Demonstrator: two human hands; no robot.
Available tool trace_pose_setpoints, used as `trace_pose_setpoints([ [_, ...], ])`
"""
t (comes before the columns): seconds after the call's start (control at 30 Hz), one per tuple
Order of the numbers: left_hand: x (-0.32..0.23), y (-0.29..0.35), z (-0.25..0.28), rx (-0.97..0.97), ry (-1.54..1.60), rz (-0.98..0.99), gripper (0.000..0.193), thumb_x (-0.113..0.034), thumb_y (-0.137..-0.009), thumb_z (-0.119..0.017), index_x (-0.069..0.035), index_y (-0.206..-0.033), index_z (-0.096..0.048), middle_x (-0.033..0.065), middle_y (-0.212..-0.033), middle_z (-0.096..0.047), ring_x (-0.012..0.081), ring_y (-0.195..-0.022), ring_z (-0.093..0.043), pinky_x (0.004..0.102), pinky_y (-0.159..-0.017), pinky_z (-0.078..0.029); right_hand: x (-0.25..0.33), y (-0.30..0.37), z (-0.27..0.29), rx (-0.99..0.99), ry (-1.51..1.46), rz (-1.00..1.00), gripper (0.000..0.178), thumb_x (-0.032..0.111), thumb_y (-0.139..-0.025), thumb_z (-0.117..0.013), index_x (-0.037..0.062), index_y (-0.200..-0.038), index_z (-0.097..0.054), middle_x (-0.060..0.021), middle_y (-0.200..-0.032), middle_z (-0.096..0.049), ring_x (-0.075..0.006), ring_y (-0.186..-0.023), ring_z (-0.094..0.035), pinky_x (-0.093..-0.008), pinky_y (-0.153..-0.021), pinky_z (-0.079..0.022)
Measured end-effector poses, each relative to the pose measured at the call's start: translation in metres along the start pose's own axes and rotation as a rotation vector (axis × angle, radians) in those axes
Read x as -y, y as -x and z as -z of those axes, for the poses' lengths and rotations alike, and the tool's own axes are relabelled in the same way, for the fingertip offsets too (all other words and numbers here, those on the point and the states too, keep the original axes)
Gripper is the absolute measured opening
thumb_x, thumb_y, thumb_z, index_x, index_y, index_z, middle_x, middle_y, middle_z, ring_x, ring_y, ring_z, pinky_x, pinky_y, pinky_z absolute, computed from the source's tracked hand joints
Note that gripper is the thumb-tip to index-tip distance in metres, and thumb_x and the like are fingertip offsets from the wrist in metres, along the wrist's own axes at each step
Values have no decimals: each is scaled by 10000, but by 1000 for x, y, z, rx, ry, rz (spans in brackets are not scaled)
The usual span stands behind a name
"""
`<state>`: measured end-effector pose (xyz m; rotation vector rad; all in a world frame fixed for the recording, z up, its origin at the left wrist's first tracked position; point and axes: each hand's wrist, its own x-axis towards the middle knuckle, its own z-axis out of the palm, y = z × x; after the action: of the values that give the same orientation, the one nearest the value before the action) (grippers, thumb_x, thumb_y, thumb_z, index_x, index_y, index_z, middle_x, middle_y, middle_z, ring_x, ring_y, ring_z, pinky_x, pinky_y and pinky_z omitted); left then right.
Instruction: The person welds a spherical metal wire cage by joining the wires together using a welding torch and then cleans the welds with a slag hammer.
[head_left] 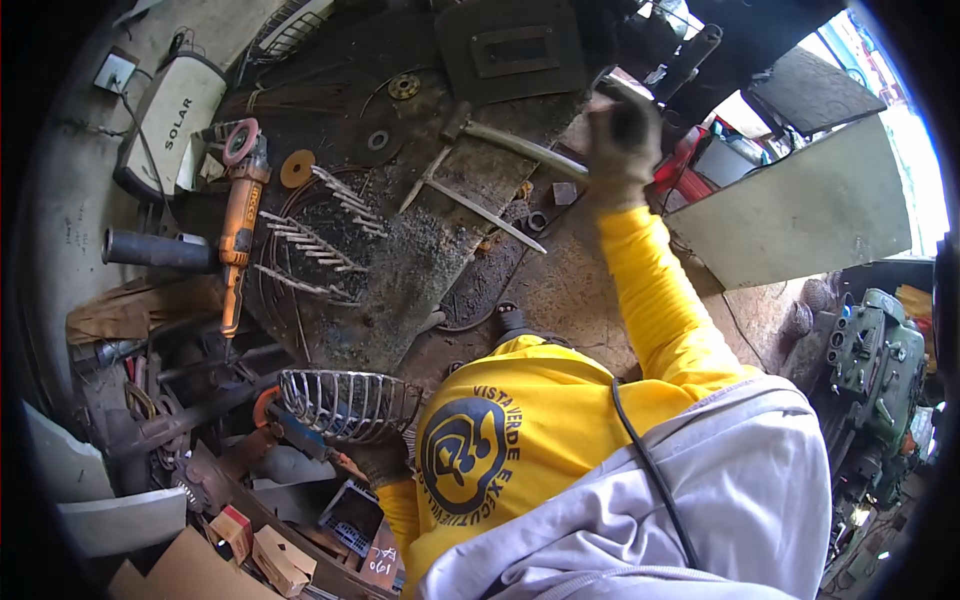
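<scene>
My left hand (385, 462), in a dark glove, is at the lower left against a rounded cage of bent metal rods (350, 403). Its fingers are partly hidden behind the rods but appear closed on the near end. My right hand (625, 155), gloved and blurred, is raised at the upper right in a closed fist. A dark shape shows at the fist, too smeared to name. A hammer (525, 148) has its pale handle running up to this fist; whether I grip it cannot be told. Below it lies a chipping hammer (480, 213) with a pointed head.
On the dark, gritty worktop (400, 310) lie short metal rods (310, 245) in rows, an orange disc (297, 168) and a welding shield (515, 50). An orange angle grinder (242, 215) sits along the left. Cardboard boxes (283, 560) stand lower left; a green machine (870, 385) stands right.
</scene>
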<state>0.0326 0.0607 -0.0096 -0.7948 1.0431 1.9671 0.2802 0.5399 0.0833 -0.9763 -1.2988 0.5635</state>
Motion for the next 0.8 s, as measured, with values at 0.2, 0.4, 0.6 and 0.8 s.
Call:
trace_pose_setpoints([
  [0.2,3,5,-19,-34,143,103,595,-769,-776,-646,-236,-562,-489,-77,-510,-429,78,-466,-410,237,-457,-357,-169,-112,68,-240,648,-185,884,556,-665,-840,-4,-1301,-588,-216,-1227,-656,-378,-1150,-625,-423,-1018,-465],
  [0.4,-4,-1,-2,279,75,103,697,-827,-801,-541,-180,-1053,-611,-6,-739,-582,155,-639,-532,357,-634,-497,-195,-132,49,-228,529,-247,487,363,-747,-812,10,-1070,-718,-181,-1057,-731,-328,-1023,-684,-415,-931,-501],
  [0.6,23,-8,-17,904,555,287,758,-699,-929,-463,-147,-1449,-484,110,-1459,-526,330,-1297,-531,534,-1105,-422,-198,-154,64,-240,445,-109,408,331,-825,-757,-42,-987,-718,-200,-993,-742,-306,-959,-710,-398,-872,-539],
  [0.8,24,-5,-32,-58,48,-176,662,-621,-976,-449,-142,-1430,-504,88,-1434,-557,311,-1249,-568,513,-1070,-458,-134,-162,96,-351,587,-102,405,313,-803,-753,-56,-959,-693,-176,-962,-736,-279,-855,-693,-392,-792,-549],
])
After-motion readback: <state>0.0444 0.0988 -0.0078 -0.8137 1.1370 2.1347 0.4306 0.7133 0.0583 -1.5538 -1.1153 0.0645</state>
